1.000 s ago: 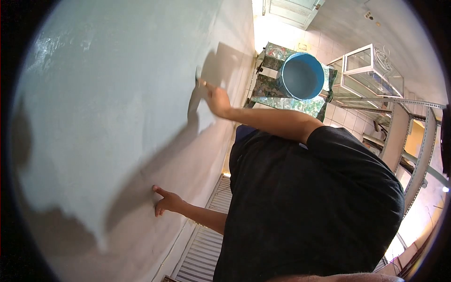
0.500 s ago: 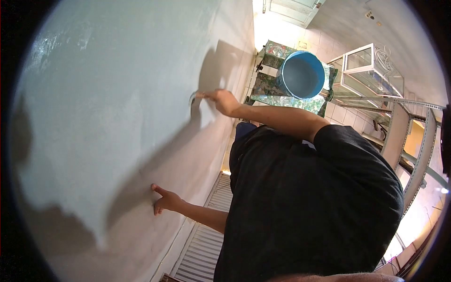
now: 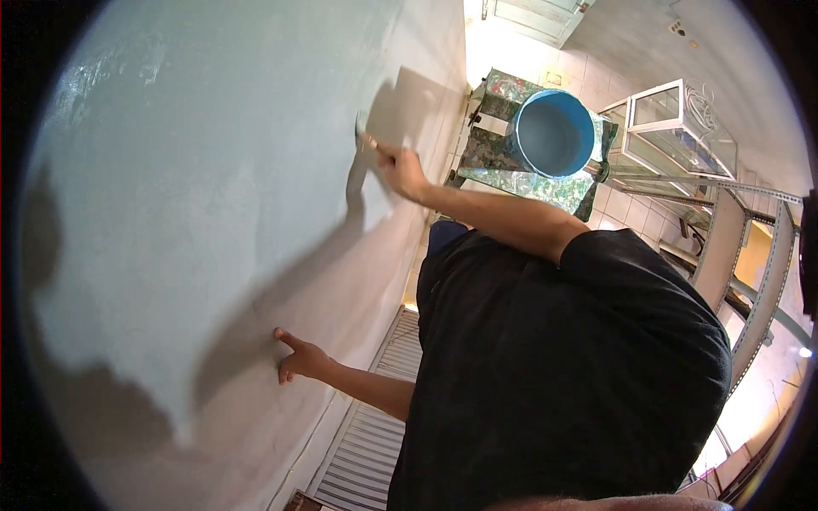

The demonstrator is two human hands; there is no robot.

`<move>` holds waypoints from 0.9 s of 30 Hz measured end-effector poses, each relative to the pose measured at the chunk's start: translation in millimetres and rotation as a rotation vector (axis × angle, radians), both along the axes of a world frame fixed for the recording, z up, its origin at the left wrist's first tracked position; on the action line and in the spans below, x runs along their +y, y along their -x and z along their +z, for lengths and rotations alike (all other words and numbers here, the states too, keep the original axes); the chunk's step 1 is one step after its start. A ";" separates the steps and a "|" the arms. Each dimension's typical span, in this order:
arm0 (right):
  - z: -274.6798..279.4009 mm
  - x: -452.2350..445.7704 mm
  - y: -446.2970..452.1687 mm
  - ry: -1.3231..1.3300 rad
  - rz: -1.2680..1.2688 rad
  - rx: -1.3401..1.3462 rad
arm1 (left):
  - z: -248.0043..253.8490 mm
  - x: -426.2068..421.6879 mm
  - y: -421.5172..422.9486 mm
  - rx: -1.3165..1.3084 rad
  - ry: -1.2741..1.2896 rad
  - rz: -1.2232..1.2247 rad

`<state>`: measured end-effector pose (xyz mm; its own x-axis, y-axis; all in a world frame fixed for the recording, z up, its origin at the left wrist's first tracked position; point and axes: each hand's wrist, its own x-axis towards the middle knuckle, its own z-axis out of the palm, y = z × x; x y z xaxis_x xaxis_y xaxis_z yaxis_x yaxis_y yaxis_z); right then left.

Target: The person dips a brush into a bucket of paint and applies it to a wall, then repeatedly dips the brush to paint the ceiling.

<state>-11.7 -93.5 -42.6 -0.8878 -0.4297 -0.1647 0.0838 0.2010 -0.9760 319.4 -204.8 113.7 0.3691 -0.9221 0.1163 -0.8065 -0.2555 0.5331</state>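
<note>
My right hand (image 3: 400, 169) is closed around the light handle of a small paintbrush (image 3: 359, 126). The brush's dark, thin tip touches the wall (image 3: 204, 213), at the edge of the pale blue-green coat. Lower in the picture, my left hand (image 3: 301, 361) rests against the bare, paler part of the wall, thumb stretched out and fingertips on the surface, holding nothing. A blue bucket (image 3: 554, 136) with grey-blue liquid in it stands beyond my right forearm.
The bucket sits on a paint-spattered stand (image 3: 511, 89) over the tiled floor. Metal shelving (image 3: 763, 289) and a white-framed glass case (image 3: 673, 128) are at the right. A slatted panel (image 3: 366, 451) runs along the bottom, and a door (image 3: 532, 17) shows at the top.
My right hand has carried the paintbrush up the picture along the wall, and the brush now points more upward. My left hand has stayed in nearly the same spot.
</note>
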 end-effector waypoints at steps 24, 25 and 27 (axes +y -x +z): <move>18.1 30.3 6.6 0.018 0.052 -0.016 | -8.3 -8.1 -10.1 -0.022 0.018 0.002; 15.7 24.7 6.4 0.055 -0.078 0.000 | -9.4 -8.3 -11.0 -0.026 0.019 0.005; 3.5 10.9 -4.2 0.094 -0.202 0.012 | -10.5 -8.3 -11.1 -0.021 0.027 0.004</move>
